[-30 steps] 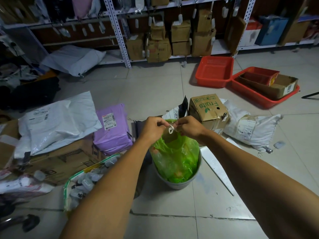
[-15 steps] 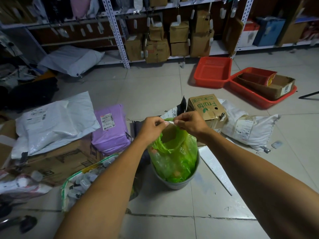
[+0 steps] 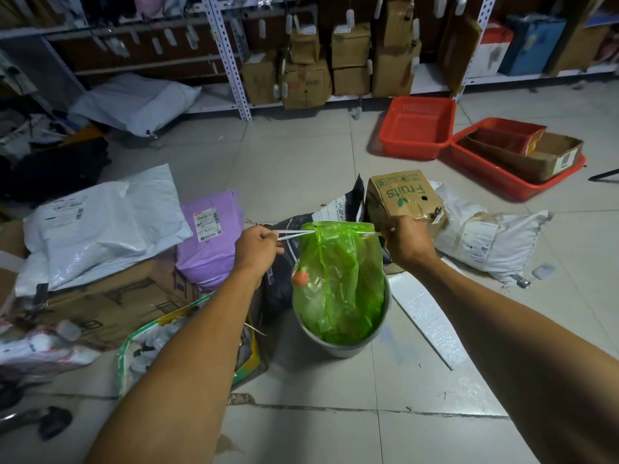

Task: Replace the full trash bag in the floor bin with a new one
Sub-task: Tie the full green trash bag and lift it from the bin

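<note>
Green trash bag (image 3: 338, 279) cinched at the top, drawstring (image 3: 294, 233) stretched flat across its mouth!

Left hand (image 3: 256, 251) is fisted around the white drawstring on one side of the bag, right hand (image 3: 403, 241) fisted around it on the other, hands held apart with the bag's neck gathered between them. Bag sits in the grey floor bin (image 3: 341, 346), its upper part standing above the rim. Just behind the right hand sits a cardboard "Fruits" box (image 3: 402, 195); a purple parcel (image 3: 209, 236) lies beyond the left.
</note>
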A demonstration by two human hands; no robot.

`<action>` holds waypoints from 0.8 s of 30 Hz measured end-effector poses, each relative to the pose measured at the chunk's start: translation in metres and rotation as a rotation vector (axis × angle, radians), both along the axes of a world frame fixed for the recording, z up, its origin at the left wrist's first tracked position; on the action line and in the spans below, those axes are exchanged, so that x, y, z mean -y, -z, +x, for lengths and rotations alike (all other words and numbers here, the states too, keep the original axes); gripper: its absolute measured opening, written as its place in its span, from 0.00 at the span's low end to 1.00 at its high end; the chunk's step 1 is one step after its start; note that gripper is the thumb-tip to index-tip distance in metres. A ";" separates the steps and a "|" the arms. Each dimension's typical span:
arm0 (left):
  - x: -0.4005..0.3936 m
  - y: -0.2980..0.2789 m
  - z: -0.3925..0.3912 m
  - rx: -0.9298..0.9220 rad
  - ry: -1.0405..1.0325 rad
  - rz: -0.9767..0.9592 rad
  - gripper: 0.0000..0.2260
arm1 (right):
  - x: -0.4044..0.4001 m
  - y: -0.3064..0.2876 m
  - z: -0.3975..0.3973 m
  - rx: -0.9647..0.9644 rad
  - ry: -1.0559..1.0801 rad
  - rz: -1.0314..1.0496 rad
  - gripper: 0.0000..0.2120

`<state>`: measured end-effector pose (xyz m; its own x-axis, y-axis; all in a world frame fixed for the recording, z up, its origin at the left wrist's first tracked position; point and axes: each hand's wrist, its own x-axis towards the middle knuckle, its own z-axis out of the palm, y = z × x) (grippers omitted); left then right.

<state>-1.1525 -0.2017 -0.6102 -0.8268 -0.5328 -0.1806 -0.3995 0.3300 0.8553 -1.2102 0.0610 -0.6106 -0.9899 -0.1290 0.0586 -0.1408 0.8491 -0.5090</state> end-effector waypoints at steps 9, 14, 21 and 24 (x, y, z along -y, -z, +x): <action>0.008 -0.012 0.002 0.047 -0.054 -0.057 0.08 | -0.015 -0.002 -0.004 0.041 0.084 0.047 0.09; 0.007 -0.019 -0.008 0.035 -0.069 -0.014 0.09 | -0.016 -0.004 -0.006 0.058 0.120 0.053 0.09; 0.008 -0.018 -0.001 0.054 -0.078 -0.059 0.12 | -0.021 0.001 -0.002 0.055 0.129 0.048 0.10; 0.004 -0.021 0.000 0.048 -0.078 -0.060 0.10 | -0.021 0.001 -0.002 0.052 0.127 0.028 0.09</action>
<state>-1.1523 -0.2057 -0.5888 -0.7734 -0.6066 -0.1842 -0.4657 0.3466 0.8142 -1.2121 0.0817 -0.6115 -1.0000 -0.0031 0.0047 -0.0049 0.8724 -0.4887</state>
